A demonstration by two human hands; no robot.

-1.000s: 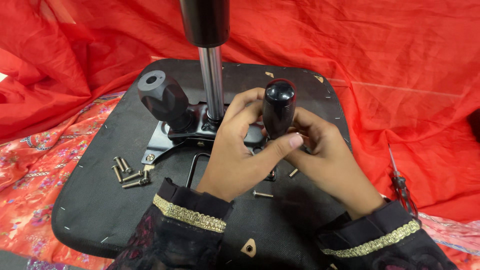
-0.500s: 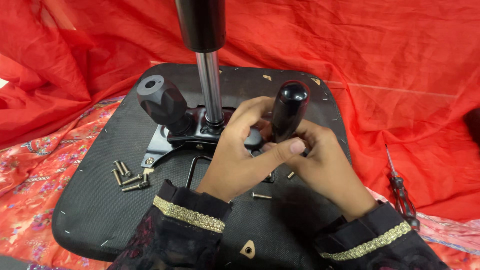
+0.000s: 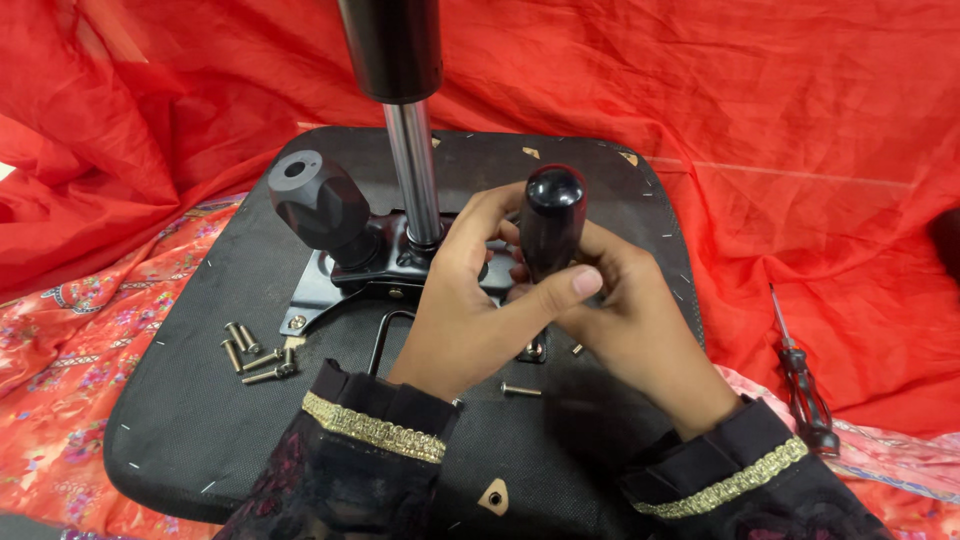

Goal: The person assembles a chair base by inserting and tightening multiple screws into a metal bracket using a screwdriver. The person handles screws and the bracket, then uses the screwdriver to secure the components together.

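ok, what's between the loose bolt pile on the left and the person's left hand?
In the head view, bare black seat underside for most of it. Nearer the left hand, the bolt pile gives way to the mounting plate's corner and a bent black wire lever.

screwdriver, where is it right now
In the head view the screwdriver lies on the red cloth at the right, off the edge of the upturned black seat base, just beyond the right hand and untouched.

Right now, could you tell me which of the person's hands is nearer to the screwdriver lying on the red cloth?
The right hand. It is at the dark handle over the seat base, with the screwdriver off to its right. The left hand sits farther away, on the handle's other side.
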